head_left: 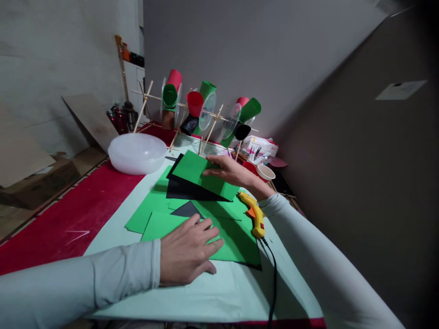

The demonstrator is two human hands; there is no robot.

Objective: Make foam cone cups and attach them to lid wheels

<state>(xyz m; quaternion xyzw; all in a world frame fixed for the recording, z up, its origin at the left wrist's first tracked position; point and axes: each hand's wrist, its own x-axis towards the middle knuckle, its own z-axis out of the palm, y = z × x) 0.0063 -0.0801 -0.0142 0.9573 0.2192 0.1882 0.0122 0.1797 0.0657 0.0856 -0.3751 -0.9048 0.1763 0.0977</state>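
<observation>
At the far left we see a red cloth (68, 214) over the table, and on it a white plastic bowl (137, 153) set upside down, just beside the corner of a pale green mat (219, 292). On the mat lies a loose pile of coloured paper sheets.

The left hand (187, 253), in a grey sleeve, rests palm down on the near green sheet (236, 242). Its fingers are straight and slightly spread, pressing the paper flat against the mat and pinching nothing. Just beyond the fingertips we make out a dark triangle of paper (187, 210) showing between green sheets.

Farther back a black sheet (185, 188) lies on the green ones, and on top of it sits a smaller green sheet (192, 169), turned at an angle. The right hand (229, 171) lies across the right part of this top sheet. Its fingers are stretched out close together towards the left, and the thumb lies flat on the paper too.

Behind the pile stands a frame of wooden sticks (209, 123) carrying clear discs and rolled paper cones in red, green and black.

To the right of the sheets, just beside the right wrist, a yellow glue gun (254, 214) lies on the mat, touched by neither hand. Its black cord (273, 283) runs towards us off the near edge. Beyond the wrist we see a paper cup (266, 172), red outside and white inside, and behind it a pink and white packet (264, 145).
</observation>
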